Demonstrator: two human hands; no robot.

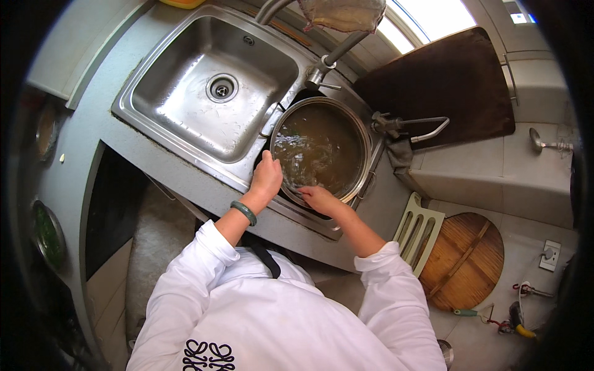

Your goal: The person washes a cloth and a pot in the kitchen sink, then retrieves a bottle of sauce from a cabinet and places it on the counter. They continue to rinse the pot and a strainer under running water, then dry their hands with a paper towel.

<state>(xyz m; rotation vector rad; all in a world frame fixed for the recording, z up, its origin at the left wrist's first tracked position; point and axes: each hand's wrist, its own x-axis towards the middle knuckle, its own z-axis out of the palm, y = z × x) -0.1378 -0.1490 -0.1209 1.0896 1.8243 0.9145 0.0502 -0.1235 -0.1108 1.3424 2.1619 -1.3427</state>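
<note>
A large round metal pot [366, 143] of murky brown water [325, 139] sits in the right-hand part of the sink unit. The water's surface is rippled and catches the light. At the pot's near left rim is my left hand [267, 174], its fingers curled on the edge and partly hidden. A dark green bangle [244, 212] circles that wrist. My right hand [319, 200] reaches over the near rim, fingertips at the water's edge. Whether those fingers pinch the rim or something small is unclear.
Left of the pot lies a stainless steel sink basin [185, 106] with a drain. Metal taps [318, 74] [394, 124] rise behind it. A dark board [441, 88] leans at the wall. To the right are a slotted plastic rack [420, 232] and a round wooden lid [464, 259].
</note>
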